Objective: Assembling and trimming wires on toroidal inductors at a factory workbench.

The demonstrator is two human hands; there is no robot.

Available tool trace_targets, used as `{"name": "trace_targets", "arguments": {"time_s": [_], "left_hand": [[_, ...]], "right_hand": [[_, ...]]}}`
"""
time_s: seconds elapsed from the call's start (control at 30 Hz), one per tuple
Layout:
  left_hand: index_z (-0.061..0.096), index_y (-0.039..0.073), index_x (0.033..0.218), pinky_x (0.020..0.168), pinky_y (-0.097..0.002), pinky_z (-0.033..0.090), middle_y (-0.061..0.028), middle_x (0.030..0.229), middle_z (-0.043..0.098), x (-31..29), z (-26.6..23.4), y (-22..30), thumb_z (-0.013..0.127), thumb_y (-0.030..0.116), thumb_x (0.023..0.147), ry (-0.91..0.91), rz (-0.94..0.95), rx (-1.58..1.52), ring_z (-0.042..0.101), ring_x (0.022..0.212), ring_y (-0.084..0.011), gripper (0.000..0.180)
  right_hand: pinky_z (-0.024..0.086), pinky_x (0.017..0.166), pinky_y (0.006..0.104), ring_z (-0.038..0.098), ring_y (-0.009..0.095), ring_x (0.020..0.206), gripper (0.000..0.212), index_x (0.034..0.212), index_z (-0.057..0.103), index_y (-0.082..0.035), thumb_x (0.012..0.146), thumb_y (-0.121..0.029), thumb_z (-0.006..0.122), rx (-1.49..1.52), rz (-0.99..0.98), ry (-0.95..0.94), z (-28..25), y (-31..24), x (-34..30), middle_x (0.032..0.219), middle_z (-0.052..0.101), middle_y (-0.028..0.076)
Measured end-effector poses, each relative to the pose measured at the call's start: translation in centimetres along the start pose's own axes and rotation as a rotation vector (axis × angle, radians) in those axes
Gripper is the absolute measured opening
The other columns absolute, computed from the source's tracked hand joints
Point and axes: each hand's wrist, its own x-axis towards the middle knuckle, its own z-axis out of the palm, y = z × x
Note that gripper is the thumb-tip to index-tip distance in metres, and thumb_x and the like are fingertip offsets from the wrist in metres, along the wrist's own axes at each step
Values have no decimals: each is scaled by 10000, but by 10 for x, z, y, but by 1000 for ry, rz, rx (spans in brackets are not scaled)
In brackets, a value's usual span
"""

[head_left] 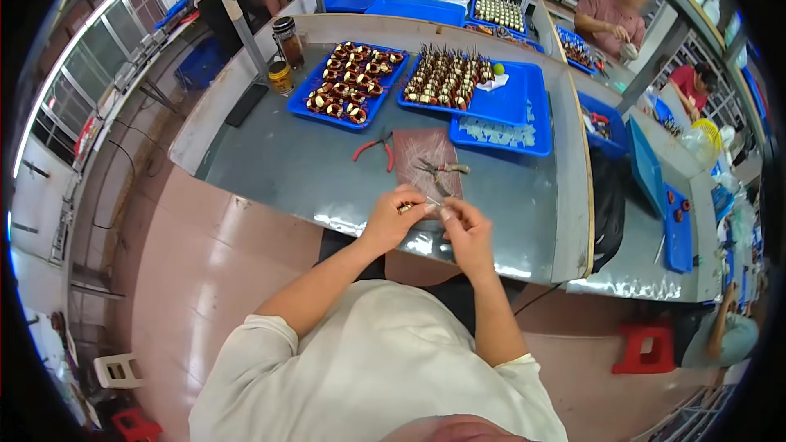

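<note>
Over the near edge of the bench, my left hand [395, 214] is closed, with a small cream-and-brown part [405, 208] showing between its fingers. Close beside it, my right hand [467, 231] pinches at a thin pale strand or sleeve [434, 201] that runs between both hands. The fingers hide most of it. Just beyond lies a scratched brown mat [417, 147] bearing pliers [442, 168] with worn, pale handles. Red-handled cutters [375, 147] rest to the left of the mat, jaws toward it.
A blue tray [327, 119] of red-and-cream coil-like parts sits far left. Another blue tray [508, 106] holds rows of similar parts with upright wires, overlapping a tray of clear pieces [499, 133]. Jars [281, 78] and a dark phone-like slab [246, 105] stand left. A raised board [577, 196] borders the right.
</note>
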Motion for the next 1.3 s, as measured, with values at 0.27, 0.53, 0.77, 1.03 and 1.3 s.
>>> {"name": "trace_targets", "arguments": {"time_s": [0.27, 0.53, 0.77, 1.03, 1.3], "left_hand": [[688, 30, 931, 718, -430, 523, -131, 925, 642, -47, 13, 29, 723, 152, 888, -185, 265, 551, 654, 848, -367, 134], [712, 43, 1054, 738, -387, 551, -123, 1040, 695, -51, 11, 28, 741, 60, 862, -199, 190, 603, 695, 872, -327, 195], [676, 63, 1277, 903, -460, 569, -154, 1417, 624, -37, 4, 28, 661, 75, 830, -384, 117, 961, 701, 1065, -376, 447], [591, 53, 1420, 885, -506, 571, -166, 1593, 455, -41, -4, 24, 679, 103, 830, -491, 66, 988, 714, 995, -406, 598], [559, 27, 1443, 850, -498, 586, -174, 1619, 416, -35, -16, 17, 690, 126, 838, -538, 37, 943, 732, 934, -396, 627]], "right_hand": [[504, 643, 288, 656, 105, 719, 202, 1004, 768, 24, 957, -167, 724, -141, -126, -196, -18, -19, -37, 808, 748, 85], [552, 638, 253, 672, 116, 688, 170, 973, 730, 36, 981, -131, 700, 289, 259, -167, -25, 4, -36, 830, 732, 77], [542, 617, 286, 686, 158, 664, 232, 978, 734, 39, 954, -191, 735, -16, 262, 65, -28, -5, -18, 829, 745, 108], [539, 720, 486, 695, 423, 800, 209, 857, 743, 10, 897, -193, 712, -802, -26, 26, 21, -1, 16, 851, 716, 242], [540, 643, 446, 666, 389, 713, 78, 867, 675, -49, 887, -124, 684, -1372, -420, 32, 21, 17, 21, 829, 635, 155]]}}
